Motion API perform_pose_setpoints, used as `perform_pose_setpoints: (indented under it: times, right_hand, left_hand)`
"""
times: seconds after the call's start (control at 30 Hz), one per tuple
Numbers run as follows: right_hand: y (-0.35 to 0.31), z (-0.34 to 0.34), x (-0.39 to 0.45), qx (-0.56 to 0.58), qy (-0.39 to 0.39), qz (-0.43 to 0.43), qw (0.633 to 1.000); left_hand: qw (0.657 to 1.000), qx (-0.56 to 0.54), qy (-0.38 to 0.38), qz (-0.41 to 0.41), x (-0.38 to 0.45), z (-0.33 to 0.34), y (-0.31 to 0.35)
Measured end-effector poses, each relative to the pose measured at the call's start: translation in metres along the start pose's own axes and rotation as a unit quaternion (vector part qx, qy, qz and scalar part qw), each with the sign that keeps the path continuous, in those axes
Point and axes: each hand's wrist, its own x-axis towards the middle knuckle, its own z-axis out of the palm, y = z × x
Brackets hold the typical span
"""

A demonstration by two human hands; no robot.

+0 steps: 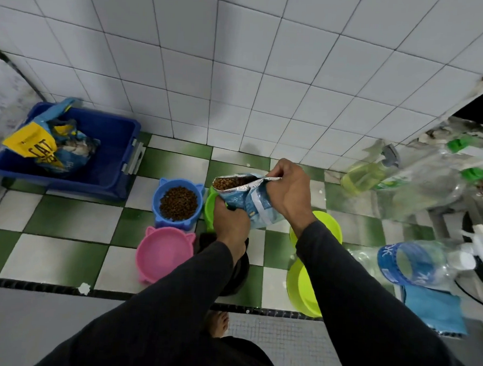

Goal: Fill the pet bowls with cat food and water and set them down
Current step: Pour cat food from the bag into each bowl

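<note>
"CAT" on yellow bag [36,147] in blue bin [116,148]

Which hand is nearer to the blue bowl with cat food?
The left hand. It grips the food bag low down, just right of the blue bowl. The right hand holds the bag's top edge, farther right.

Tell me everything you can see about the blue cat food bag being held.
The cat food bag is a glossy light-blue pouch with a foil lining, open at the top and full of brown kibble. It is held tilted above a green bowl. The left hand grips its lower end; the right hand pinches the open rim.
</note>
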Motion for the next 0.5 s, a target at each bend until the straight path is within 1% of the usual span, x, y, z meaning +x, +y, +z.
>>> perform_pose_setpoints:
  times: [0.17,0.4,0.5]
  right_hand:
    - [0.015,-0.013,-0.004,0.039,0.034,0.019,0.998]
    - [0.036,-0.026,-0.005,0.024,0.051,0.035,0.998]
    - [0.038,-0.029,-0.007,0.01,0.049,0.027,0.998]
  left_hand:
    - [0.999,0.031,-0.016,0.019,-0.003,0.01,-0.006]
    - [0.997,0.012,-0.073,0.029,-0.01,0.021,-0.027]
    - [0.995,-0.019,-0.098,0.024,-0.009,0.027,-0.039]
